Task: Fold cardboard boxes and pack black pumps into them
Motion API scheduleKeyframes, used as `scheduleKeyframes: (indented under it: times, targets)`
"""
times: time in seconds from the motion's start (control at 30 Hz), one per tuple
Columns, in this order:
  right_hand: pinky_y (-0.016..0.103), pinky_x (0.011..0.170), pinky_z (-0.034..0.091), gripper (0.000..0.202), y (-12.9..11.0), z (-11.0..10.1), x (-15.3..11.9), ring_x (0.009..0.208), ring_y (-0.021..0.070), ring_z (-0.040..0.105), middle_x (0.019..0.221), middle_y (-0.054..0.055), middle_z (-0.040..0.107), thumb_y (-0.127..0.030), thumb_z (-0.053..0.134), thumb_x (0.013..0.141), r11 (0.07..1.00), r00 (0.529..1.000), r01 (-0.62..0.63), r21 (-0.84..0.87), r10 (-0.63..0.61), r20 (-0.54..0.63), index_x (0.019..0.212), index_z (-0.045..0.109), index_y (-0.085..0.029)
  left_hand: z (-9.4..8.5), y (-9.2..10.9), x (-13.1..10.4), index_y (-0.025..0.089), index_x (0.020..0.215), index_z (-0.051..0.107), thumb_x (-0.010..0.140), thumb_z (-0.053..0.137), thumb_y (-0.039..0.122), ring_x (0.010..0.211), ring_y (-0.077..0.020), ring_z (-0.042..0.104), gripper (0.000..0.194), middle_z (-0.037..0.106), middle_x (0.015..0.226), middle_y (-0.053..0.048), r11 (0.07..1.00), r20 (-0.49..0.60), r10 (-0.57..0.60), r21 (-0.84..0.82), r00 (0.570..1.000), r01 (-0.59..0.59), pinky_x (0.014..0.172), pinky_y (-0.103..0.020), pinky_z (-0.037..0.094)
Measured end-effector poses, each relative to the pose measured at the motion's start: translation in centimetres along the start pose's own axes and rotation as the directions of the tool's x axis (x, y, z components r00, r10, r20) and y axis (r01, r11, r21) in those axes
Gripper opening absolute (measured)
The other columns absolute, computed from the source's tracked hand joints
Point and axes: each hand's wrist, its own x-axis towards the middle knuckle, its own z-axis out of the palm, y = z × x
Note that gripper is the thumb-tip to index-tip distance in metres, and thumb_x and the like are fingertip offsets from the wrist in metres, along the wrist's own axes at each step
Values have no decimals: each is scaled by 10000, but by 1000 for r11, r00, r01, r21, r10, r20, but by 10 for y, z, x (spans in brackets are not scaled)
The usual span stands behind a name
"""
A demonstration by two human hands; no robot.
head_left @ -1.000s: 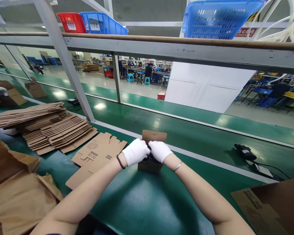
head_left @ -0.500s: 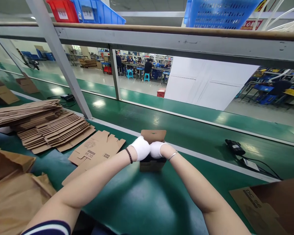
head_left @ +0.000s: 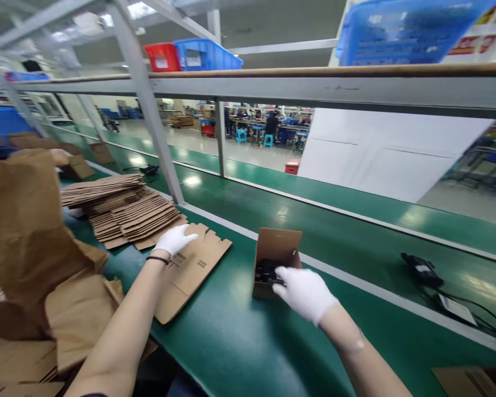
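A small open cardboard box (head_left: pixel 278 242) stands on the green bench, its back flap upright. Black items (head_left: pixel 266 270) lie inside it, their kind unclear. My right hand (head_left: pixel 308 292), in a white glove, is closed at the box's near right rim, fingertips beside the black items and thumb lower at the front wall. My left hand (head_left: pixel 174 241), also gloved, lies over the far left part of a flat, unfolded carton (head_left: pixel 202 262) with printing on it. Its fingers are stretched out and its thumb is apart.
A stack of flat cartons (head_left: pixel 138 212) lies behind my left hand. Crumpled brown paper (head_left: pixel 25 220) and more cardboard fill the left side. A black adapter with a cable (head_left: pixel 422 270) lies on the right. A metal post (head_left: pixel 149 110) rises to a shelf bearing bins (head_left: pixel 206 55).
Both hands were together at the box. My left hand has moved left onto the flat carton; my right hand has stayed at the box's near right side. The view has swung left.
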Motion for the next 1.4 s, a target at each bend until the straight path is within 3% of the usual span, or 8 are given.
scheduleKeyframes:
  times: [0.27, 0.57, 0.73, 0.87, 1.03, 1.2, 1.3, 1.4]
  targets:
    - [274, 689, 484, 165, 41, 71, 46, 910, 214, 686, 1057, 57, 671, -214, 487, 918, 989, 963, -134, 69, 147, -228, 1021, 613, -238, 47, 8, 41, 154, 1444, 315, 614, 550, 779, 1287, -452, 436, 1064, 460, 1416, -259, 983, -14, -185, 16, 983, 185, 991, -560, 347]
    - [357, 661, 523, 384, 106, 30, 123, 875, 275, 722, 1166, 205, 639, -101, 333, 932, 950, 877, -285, 129, 313, -364, 1259, 533, -129, 12, 3, 27, 153, 1289, 484, 648, 626, 573, 1166, -396, 544, 779, 607, 1228, -212, 977, -162, -206, -87, 965, 194, 908, -465, 420]
    - [454, 825, 542, 455, 47, 17, 124, 1043, 318, 672, 1377, 233, 515, -349, 353, 977, 936, 826, -67, 345, 246, -508, 1360, 450, -122, -34, 45, 12, 161, 1332, 444, 706, 567, 638, 1232, -369, 498, 796, 554, 1311, -193, 979, -356, -164, -172, 920, 108, 981, -439, 393]
    - [404, 968, 501, 676, -4, 21, 97, 1178, 258, 603, 1374, 180, 525, -529, 385, 941, 701, 690, 323, 636, 285, -665, 1500, 247, -175, -33, 113, -15, 119, 1436, 333, 693, 591, 655, 1354, -356, 377, 952, 420, 1461, -197, 945, -414, -28, -307, 910, -111, 1107, -413, 294]
    - [491, 1088, 376, 649, 32, 28, 56, 1283, 335, 493, 1364, 139, 508, -623, 524, 808, 545, 651, 198, 815, 548, -525, 1329, 558, -239, -12, 149, -63, 128, 1219, 602, 841, 440, 558, 1230, -312, 550, 595, 621, 1288, -165, 443, -178, 335, -837, 925, -321, 1056, -417, 404]
    - [513, 1129, 293, 602, 55, 44, 45, 1355, 366, 397, 1425, 153, 445, -731, 437, 802, 482, 673, 203, 852, 564, -479, 987, 727, -237, 24, 155, -93, 165, 1117, 698, 748, 614, 602, 1149, -390, 605, 577, 709, 1136, -142, -203, -24, 780, -955, 625, 216, 1039, -531, 402]
    - [538, 1126, 278, 642, 45, 46, 47, 1368, 387, 370, 1505, 139, 363, -816, 491, 721, 397, 620, 283, 873, 619, -482, 925, 714, -250, 41, 158, -91, 227, 1281, 609, 744, 640, 613, 1298, -366, 490, 663, 608, 1335, -105, -352, -138, 769, -906, 625, 233, 1135, -500, 294]
    - [537, 1106, 308, 643, 34, 42, 42, 1352, 395, 392, 1531, 105, 359, -839, 595, 619, 193, 668, 495, 847, 539, -513, 873, 693, -256, 49, 163, -80, 233, 1366, 504, 709, 717, 576, 1364, -353, 408, 771, 511, 1435, -111, -268, -112, 705, -956, 700, 117, 1155, -477, 264]
